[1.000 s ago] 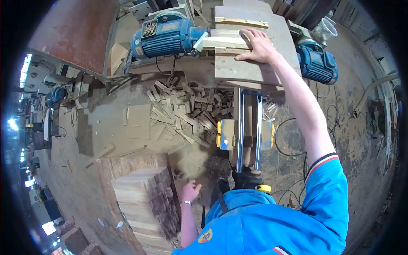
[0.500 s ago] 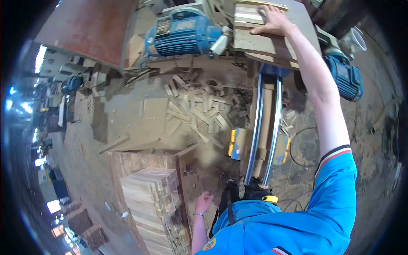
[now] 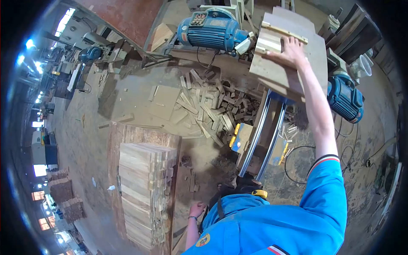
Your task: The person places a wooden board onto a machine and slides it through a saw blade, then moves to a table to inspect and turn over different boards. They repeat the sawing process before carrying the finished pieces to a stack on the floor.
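My right hand (image 3: pixel 291 52) reaches out over the wooden sliding table (image 3: pixel 316 55), fingers spread and thumb stretched to the left. It grips a few pale wooden strips (image 3: pixel 270 43) lying side by side against a narrow wooden batten (image 3: pixel 284 32); the palm hides their right ends. Low by my side hangs my left hand (image 3: pixel 196 210), a bracelet at its wrist. Its fingers are loosely bent and I see nothing in them. To its left stands a tall stack of wooden boards (image 3: pixel 136 182) with uneven ends.
A blue motor (image 3: pixel 214 36) sits left of the sliding table, another blue motor (image 3: pixel 345 100) right of it. Two metal rails (image 3: pixel 272 131) run from the table toward me. A heap of wood offcuts (image 3: pixel 208 108) covers the floor. A cable (image 3: pixel 293 176) loops on the right.
The view has shifted, so the table and motors appear farther right and lower. The table looks turned slightly. My right hand remains on the strips; my left hand still hangs low.
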The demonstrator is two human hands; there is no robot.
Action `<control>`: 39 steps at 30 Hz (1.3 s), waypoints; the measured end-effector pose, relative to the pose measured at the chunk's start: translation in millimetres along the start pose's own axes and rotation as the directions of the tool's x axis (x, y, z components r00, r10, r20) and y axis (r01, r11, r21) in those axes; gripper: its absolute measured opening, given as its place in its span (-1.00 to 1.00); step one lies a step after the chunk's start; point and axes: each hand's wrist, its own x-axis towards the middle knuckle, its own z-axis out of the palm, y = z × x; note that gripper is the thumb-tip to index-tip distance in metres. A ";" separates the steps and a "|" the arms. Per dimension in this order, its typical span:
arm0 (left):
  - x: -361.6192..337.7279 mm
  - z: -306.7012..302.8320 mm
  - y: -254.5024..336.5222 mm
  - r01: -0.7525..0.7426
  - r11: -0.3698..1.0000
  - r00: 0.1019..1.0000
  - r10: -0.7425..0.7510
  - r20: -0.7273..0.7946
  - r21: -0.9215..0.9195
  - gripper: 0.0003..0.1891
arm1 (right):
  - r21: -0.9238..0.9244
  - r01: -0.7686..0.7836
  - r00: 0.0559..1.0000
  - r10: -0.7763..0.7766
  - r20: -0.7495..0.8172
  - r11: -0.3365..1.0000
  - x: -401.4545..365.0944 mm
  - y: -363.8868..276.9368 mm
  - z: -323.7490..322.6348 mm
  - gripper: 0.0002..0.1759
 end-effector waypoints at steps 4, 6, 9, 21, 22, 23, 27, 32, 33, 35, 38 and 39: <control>10.5 8.5 -23.8 -0.073 0.974 0.997 0.065 -0.046 -0.212 -0.53 | 0.042 0.021 1.000 -0.021 0.009 0.999 -50.3 -25.5 -15.3 0.39; 25.2 18.5 -54.1 -0.108 0.957 0.994 0.099 -0.045 -0.271 -0.55 | 0.038 0.020 0.996 -0.023 0.088 0.999 -82.0 -44.2 -35.7 0.27; 22.0 31.5 -83.6 -0.145 0.936 0.987 0.114 -0.116 -0.321 -0.64 | 0.130 0.080 0.991 -0.093 0.098 0.988 -126.5 -57.6 -47.3 0.16; -4.4 100.5 -197.8 -0.217 0.973 0.930 0.183 -0.318 -0.073 -0.57 | 0.316 0.251 0.954 -0.290 0.081 0.915 -283.3 -130.1 -97.5 0.04; -9.9 100.3 -197.9 -0.224 0.973 0.924 0.196 -0.329 -0.048 -0.58 | 0.301 0.230 0.961 -0.265 0.082 0.926 -294.3 -137.0 -102.6 0.06; -13.7 101.2 -200.9 -0.238 0.968 0.916 0.197 -0.349 -0.077 -0.58 | 0.257 0.303 0.938 -0.335 0.090 0.918 -305.6 -139.8 -106.1 0.12; -24.5 78.6 -198.8 -0.371 0.923 0.879 0.311 -0.362 -0.106 -0.62 | 0.299 0.335 0.913 -0.387 0.133 0.893 -326.6 -148.7 -105.1 0.13; -73.5 15.1 -113.5 -0.352 0.921 0.923 0.313 -0.224 -0.165 -0.69 | 0.415 0.284 0.936 -0.343 0.074 0.864 -370.4 -173.8 -112.3 0.07; -81.6 0.7 -99.9 -0.425 0.900 0.883 0.389 -0.262 -0.096 -0.71 | 0.426 0.285 0.938 -0.342 0.062 0.859 -377.5 -178.7 -115.4 0.06; -97.4 -19.1 -69.2 -0.546 0.837 0.782 0.519 -0.346 0.022 -0.74 | 0.485 0.278 0.941 -0.337 0.038 0.830 -381.6 -183.5 -117.7 0.02; -157.3 -49.1 -3.3 -0.684 0.728 0.579 0.587 -0.566 0.055 -0.81 | 0.583 0.370 0.913 -0.400 -0.082 0.723 -376.5 -196.8 -122.5 0.07; -181.1 -59.4 22.9 -0.764 0.645 0.512 0.612 -0.602 0.006 -0.79 | 0.745 0.310 0.913 -0.403 -0.061 0.591 -379.5 -216.2 -146.3 0.06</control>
